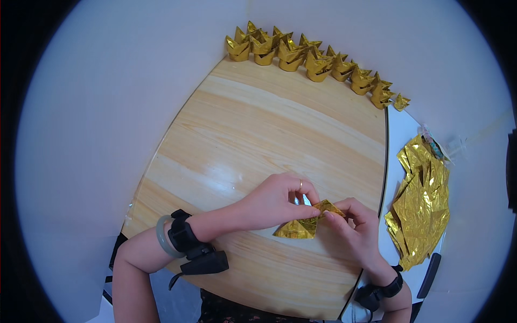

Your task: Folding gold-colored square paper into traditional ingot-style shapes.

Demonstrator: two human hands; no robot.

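Both hands (280, 202) (353, 229) pinch folded gold paper (301, 225).

This looks like a small craft spot in a home or a little workroom. A light wooden tabletop (258, 124) stands close to plain pale walls (107, 81). Along the far edge of the tabletop sits a row of folded gold paper shapes (312, 59), all much the same, lined up side by side. Past the right edge of the tabletop, on a white surface (401, 129), lies a loose pile of shiny gold paper sheets (423, 204). Near the front edge, two hands (280, 202) pinch one more gold paper piece (307, 220). It is paper folding done by hand. No machines or tools show.
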